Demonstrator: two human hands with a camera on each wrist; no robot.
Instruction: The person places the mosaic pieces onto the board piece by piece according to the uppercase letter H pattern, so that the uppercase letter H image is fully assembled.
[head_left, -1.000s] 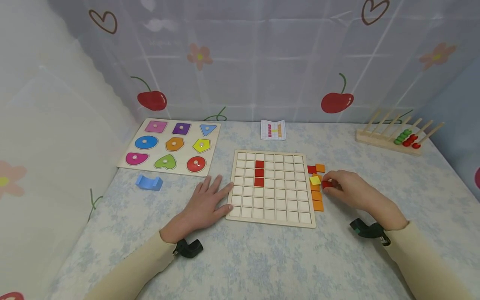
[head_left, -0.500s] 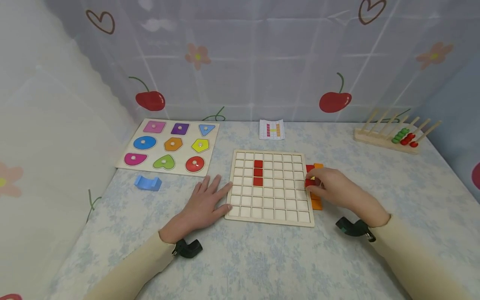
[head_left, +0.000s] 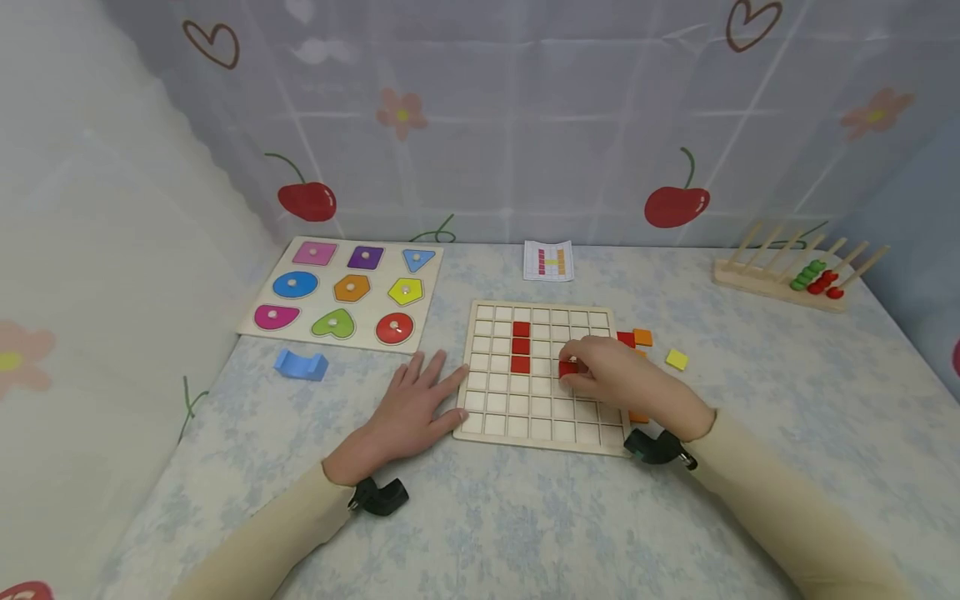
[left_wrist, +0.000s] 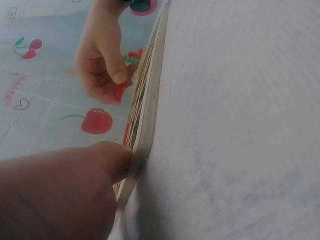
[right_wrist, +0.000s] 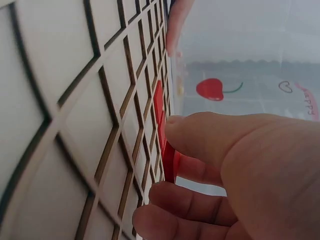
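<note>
The wooden grid board (head_left: 540, 431) lies flat on the table, with three red tiles (head_left: 521, 347) in one column of its cells. My right hand (head_left: 626, 379) is over the board's right half, pinching a red tile (head_left: 567, 368) between thumb and fingers; the right wrist view shows that held tile (right_wrist: 169, 162) close to the grid. My left hand (head_left: 408, 412) lies with spread fingers at the board's left edge, fingertips touching the frame. Right of the board are orange tiles (head_left: 642, 337) and a red tile (head_left: 626, 339), some hidden by my right hand.
A yellow tile (head_left: 677, 360) lies apart on the right. A shape puzzle (head_left: 351, 289) is at the back left, a blue block (head_left: 301, 365) before it. A small pattern card (head_left: 548, 261) lies behind the board, and a peg stand with beads (head_left: 780, 285) stands back right.
My right hand has moved left from the loose tiles to above the grid, carrying the red tile. The yellow tile now lies farther right, off the orange ones. My left hand has stayed in place.
</note>
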